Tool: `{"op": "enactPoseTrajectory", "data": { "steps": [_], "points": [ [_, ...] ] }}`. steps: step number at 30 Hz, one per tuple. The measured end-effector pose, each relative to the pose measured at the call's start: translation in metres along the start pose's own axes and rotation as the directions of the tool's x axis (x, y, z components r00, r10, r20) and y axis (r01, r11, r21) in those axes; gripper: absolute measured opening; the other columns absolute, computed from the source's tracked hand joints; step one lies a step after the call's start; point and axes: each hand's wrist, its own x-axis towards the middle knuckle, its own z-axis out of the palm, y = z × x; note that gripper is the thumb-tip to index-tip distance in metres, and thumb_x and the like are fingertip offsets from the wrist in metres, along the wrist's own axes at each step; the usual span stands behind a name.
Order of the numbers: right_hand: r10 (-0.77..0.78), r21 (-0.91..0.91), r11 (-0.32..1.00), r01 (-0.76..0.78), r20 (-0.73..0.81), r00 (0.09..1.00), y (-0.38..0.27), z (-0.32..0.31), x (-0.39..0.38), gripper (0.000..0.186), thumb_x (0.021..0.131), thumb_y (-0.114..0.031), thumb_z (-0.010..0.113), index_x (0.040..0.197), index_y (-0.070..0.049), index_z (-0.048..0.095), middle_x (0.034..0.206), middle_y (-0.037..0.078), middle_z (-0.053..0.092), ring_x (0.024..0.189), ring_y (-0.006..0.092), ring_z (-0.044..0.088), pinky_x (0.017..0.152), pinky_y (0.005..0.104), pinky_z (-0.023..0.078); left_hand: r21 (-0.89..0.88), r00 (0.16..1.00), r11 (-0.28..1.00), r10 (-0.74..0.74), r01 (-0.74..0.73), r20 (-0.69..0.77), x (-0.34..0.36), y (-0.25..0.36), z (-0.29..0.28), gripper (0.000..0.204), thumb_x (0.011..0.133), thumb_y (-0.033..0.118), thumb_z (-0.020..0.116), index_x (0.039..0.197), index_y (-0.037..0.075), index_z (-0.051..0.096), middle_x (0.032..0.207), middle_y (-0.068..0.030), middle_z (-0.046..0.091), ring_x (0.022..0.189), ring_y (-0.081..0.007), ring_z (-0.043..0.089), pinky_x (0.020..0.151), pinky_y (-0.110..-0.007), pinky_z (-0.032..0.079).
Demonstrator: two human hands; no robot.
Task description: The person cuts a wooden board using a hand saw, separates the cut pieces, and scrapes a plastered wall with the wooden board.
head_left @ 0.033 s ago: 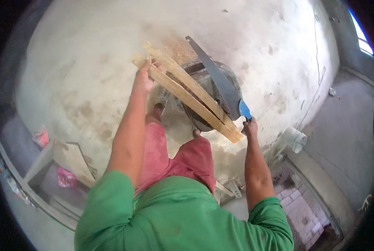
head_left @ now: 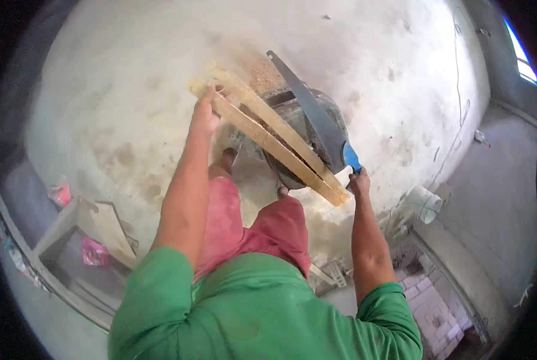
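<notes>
"What does the head view show at your left?"

"My left hand [head_left: 205,114] is clasped near the far end of two long wooden strips [head_left: 259,135], its fingers reaching into the gap. I cannot tell whether they grip both. The strips slant down to the right, spread at the far end and close together at the near one; whether they join there is unclear."

"And your right?"

"My right hand [head_left: 358,180] is wrapped around the blue handle of a saw [head_left: 316,117]. Its dark blade points up and away, to the right of the wood."

"What lies below?"

"A dark, rounded object [head_left: 294,114] on the pale floor [head_left: 112,90], partly hidden by strips and blade. A white bucket [head_left: 426,205] lies well off to the right."
</notes>
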Motion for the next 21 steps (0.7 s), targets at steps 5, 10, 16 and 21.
{"op": "enactPoseTrajectory", "data": {
  "steps": [5, 10, 16, 21],
  "points": [
    [-0.19, 0.047, 0.981, 0.188, 0.028, 0.981, 0.012, 0.017, 0.021, 0.055, 0.089, -0.032, 0.071, 0.131, 0.001, 0.058, 0.105, 0.02, 0.07, 0.095, 0.0339, 0.068, 0.084, 0.0467, 0.051, -0.004, 0.985, 0.985, 0.171, -0.172, -0.032, -0.048, -0.007, -0.008, 0.053, 0.096, 0.043, 0.067, 0.121, -0.001, 0.055, 0.114, -0.0175, 0.06, 0.102, -0.0304, 0.06, 0.089, -0.043, 0.053],
    [-0.671, -0.033, 0.741, 0.671, 0.02, 0.741, -0.029, 0.01, -0.029, 0.048, 0.089, -0.029, 0.069, 0.129, -0.004, 0.06, 0.123, 0.017, 0.064, 0.118, 0.0361, 0.057, 0.098, 0.045, 0.048, 0.016, 0.954, 0.959, 0.284, -0.284, -0.09, -0.078, -0.016, -0.005, 0.053, 0.094, 0.047, 0.069, 0.115, 0.001, 0.056, 0.107, -0.0143, 0.06, 0.095, -0.0278, 0.059, 0.082, -0.042, 0.053],
    [-0.731, 0.072, 0.682, 0.728, 0.079, 0.677, -0.099, 0.029, -0.057, 0.044, 0.09, -0.035, 0.066, 0.123, -0.006, 0.064, 0.122, 0.018, 0.064, 0.117, 0.0375, 0.058, 0.099, 0.0481, 0.046, 0.029, 0.951, 0.962, 0.273, -0.272, -0.143, -0.09, -0.026, 0.005, 0.045, 0.095, 0.044, 0.068, 0.108, 0.003, 0.055, 0.09, -0.0122, 0.06, 0.076, -0.0259, 0.059, 0.071, -0.04, 0.053],
    [-0.672, 0.36, 0.725, 0.587, 0.557, 0.489, -0.112, 0.026, -0.066, 0.039, 0.097, -0.037, 0.06, 0.111, -0.001, 0.067, 0.093, 0.026, 0.067, 0.087, 0.0366, 0.067, 0.082, 0.0445, 0.05, 0.004, 0.942, 0.963, 0.265, -0.27, -0.205, -0.103, -0.002, -0.018, 0.042, 0.096, 0.042, 0.067, 0.107, 0.003, 0.054, 0.085, -0.0117, 0.059, 0.072, -0.0259, 0.059, 0.068, -0.039, 0.052]
  ]
}}
